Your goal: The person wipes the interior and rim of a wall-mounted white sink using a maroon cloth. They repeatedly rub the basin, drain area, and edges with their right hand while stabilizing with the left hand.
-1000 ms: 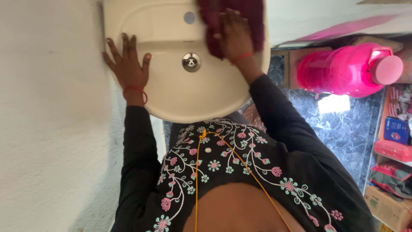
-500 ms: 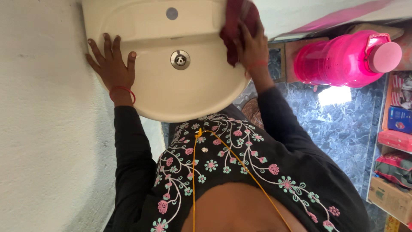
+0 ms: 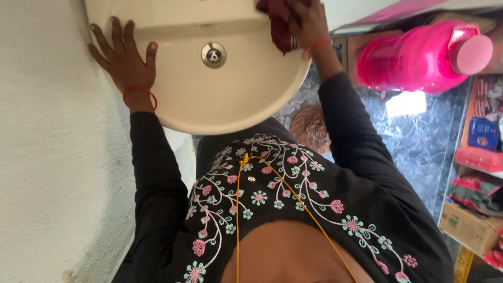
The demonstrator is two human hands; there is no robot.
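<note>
Right hand (image 3: pixel 309 23), fingers gripping maroon cloth (image 3: pixel 277 26), wipes washbasin (image 3: pixel 236 94) rim; left hand (image 3: pixel 126 55) braces, fingers splayed (press evenly).

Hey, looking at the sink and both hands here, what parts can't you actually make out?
- Head view: the back of the sink is cut off by the top edge.
- Maroon cloth: its upper part runs past that edge, and the right hand covers more.
- Drain: too small to see inside.
- Left hand: palm lies hidden against the rim.
</note>
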